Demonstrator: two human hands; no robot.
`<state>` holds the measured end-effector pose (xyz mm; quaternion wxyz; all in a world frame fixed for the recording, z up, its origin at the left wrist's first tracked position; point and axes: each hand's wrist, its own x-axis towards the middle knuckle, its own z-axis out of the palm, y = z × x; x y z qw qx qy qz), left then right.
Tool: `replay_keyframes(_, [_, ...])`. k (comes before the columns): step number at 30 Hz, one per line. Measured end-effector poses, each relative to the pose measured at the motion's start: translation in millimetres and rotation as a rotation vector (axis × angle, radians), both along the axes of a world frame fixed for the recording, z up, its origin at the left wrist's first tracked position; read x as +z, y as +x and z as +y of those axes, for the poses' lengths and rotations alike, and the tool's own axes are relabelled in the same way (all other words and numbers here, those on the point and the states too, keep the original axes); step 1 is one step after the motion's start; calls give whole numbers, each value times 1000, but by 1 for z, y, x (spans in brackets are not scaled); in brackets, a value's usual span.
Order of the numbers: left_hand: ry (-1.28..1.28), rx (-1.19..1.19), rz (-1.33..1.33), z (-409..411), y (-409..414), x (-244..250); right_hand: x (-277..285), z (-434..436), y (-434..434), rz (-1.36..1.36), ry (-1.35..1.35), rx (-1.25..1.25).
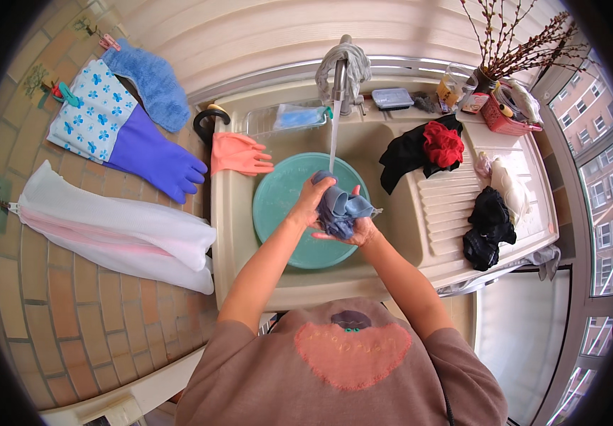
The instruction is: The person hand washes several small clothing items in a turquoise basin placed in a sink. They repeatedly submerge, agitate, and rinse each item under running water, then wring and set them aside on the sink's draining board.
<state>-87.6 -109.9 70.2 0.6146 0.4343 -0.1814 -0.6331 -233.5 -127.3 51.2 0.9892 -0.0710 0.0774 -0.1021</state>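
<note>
Both my hands hold one wet, crumpled blue-grey cloth garment (342, 209) over a round turquoise basin (290, 226) with water in it. My left hand (312, 199) grips the garment's left and upper part. From below and the right, my right hand (361, 229) supports it, palm up, with the fingers partly hidden by the cloth. Water runs from the metal faucet (340, 80) down onto or just behind the garment's top. A grey cloth is looped around the faucet. The basin stands inside the beige laundry sink (391, 234).
Coral rubber gloves (237, 154) drape over the left rim. Black cloth (407, 152) with a red scrunchie (443, 144) lies at the right divider. A black garment (490, 226) and a white bra (510, 189) rest on the ribbed drainboard (453, 213). A pink basket (503, 120) stands behind.
</note>
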Motion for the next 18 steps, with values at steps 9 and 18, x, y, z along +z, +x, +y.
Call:
replay_keyframes(9, [-32, -118, -536, -19, 17, -4, 6, -37, 9, 522, -585, 216])
replay_keyframes(18, [-20, 94, -991, -40, -21, -29, 8, -41, 1, 1032, -1604, 57])
